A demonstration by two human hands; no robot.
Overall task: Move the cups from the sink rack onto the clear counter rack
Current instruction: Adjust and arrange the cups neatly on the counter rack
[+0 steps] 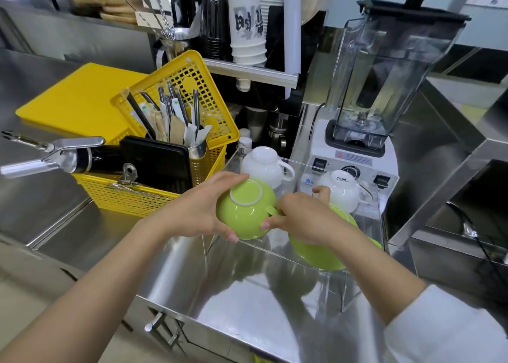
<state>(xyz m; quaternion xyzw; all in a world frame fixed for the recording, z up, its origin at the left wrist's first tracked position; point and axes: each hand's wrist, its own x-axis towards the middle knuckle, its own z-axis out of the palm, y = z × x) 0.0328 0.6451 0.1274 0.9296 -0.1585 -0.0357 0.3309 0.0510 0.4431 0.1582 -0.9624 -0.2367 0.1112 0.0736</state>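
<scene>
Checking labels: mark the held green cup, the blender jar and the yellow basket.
green cup [246, 211], head view, upturned side wall
blender jar [384, 74], head view, clear front wall
yellow basket [132, 197], head view, front mesh wall

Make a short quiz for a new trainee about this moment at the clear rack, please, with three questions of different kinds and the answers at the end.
1. True or false: the green cup held by the left hand is upside down.
2. How many white cups stand on the clear rack?
A. none
B. two
C. four
3. Fill in: the right hand pinches the held green cup by its ____.

Key
1. True; its pale foot ring faces up.
2. B; one white cup at the back left, one white cup by the blender, both inverted.
3. Handle. A second green cup lies under that hand.
</scene>
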